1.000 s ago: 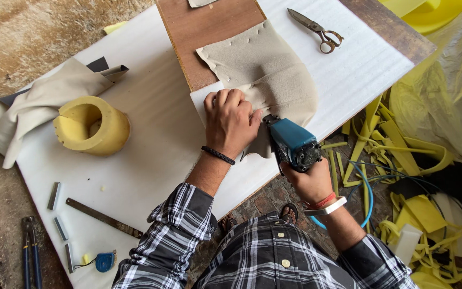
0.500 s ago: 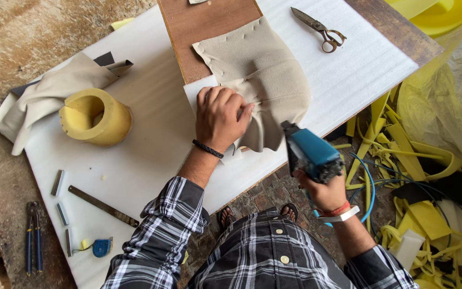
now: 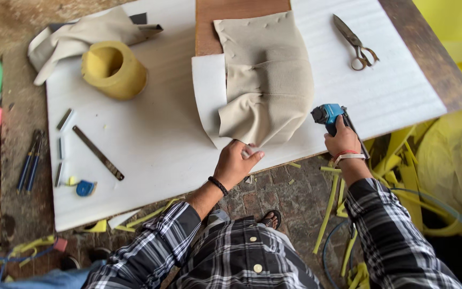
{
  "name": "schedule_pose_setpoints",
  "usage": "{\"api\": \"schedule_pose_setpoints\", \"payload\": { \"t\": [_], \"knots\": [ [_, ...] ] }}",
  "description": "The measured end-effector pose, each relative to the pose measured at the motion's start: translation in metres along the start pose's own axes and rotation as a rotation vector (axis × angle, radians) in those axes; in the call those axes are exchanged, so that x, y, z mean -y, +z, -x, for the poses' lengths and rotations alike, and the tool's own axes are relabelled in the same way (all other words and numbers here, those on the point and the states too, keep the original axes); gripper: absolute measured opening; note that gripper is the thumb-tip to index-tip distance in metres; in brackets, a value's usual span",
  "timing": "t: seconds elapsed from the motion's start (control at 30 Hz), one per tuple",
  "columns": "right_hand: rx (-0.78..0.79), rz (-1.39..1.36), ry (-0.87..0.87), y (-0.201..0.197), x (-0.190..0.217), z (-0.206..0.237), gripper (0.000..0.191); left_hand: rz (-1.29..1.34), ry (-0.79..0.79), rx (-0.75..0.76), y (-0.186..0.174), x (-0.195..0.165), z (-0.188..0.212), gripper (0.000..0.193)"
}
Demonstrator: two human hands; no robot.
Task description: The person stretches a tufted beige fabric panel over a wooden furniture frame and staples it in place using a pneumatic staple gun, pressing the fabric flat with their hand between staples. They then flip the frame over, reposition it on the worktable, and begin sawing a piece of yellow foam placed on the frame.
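Observation:
A beige fabric-covered pad (image 3: 267, 80) lies on a white foam sheet (image 3: 151, 128) over a brown board (image 3: 209, 27). My left hand (image 3: 236, 160) pinches the near edge of the beige fabric and the white foam piece (image 3: 208, 91) under it. My right hand (image 3: 342, 138) grips a blue staple gun (image 3: 328, 114) to the right of the pad, at the table's near edge, apart from the fabric.
Scissors (image 3: 355, 42) lie at the far right. A yellow foam roll (image 3: 112, 68) and a folded beige cloth (image 3: 81, 36) sit at the left. A metal ruler (image 3: 98, 153), staple strips (image 3: 62, 139), a blue tape measure (image 3: 85, 188) and pliers (image 3: 30, 160) lie near the left edge. Yellow foam scraps (image 3: 402, 160) litter the floor.
My left hand slid from the top of the pad to its near edge and took hold of the fabric. My right hand carried the staple gun away to the right.

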State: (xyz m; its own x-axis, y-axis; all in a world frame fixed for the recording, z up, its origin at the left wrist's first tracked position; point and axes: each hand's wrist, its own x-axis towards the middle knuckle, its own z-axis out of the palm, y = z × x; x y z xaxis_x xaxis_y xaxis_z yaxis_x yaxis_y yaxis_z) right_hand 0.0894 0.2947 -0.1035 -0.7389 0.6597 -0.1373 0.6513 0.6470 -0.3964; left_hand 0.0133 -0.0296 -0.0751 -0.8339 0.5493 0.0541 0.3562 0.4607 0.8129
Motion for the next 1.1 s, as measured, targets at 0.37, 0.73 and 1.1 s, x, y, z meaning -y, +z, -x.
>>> {"api": "schedule_pose_setpoints", "payload": {
  "t": [0.37, 0.73, 1.1],
  "knots": [
    [-0.174, -0.441, -0.174, 0.018, 0.023, 0.011, 0.041, 0.267, 0.245, -0.266, -0.075, -0.093, -0.072, 0.101],
    [-0.721, -0.184, -0.936, -0.024, 0.113, 0.098, 0.048, 0.475, 0.139, -0.425, -0.043, -0.048, -0.043, 0.074],
    [-0.794, 0.145, -1.197, -0.029, 0.132, 0.077, 0.031, 0.401, 0.015, -0.458, -0.022, -0.035, -0.005, 0.063]
  ]
}}
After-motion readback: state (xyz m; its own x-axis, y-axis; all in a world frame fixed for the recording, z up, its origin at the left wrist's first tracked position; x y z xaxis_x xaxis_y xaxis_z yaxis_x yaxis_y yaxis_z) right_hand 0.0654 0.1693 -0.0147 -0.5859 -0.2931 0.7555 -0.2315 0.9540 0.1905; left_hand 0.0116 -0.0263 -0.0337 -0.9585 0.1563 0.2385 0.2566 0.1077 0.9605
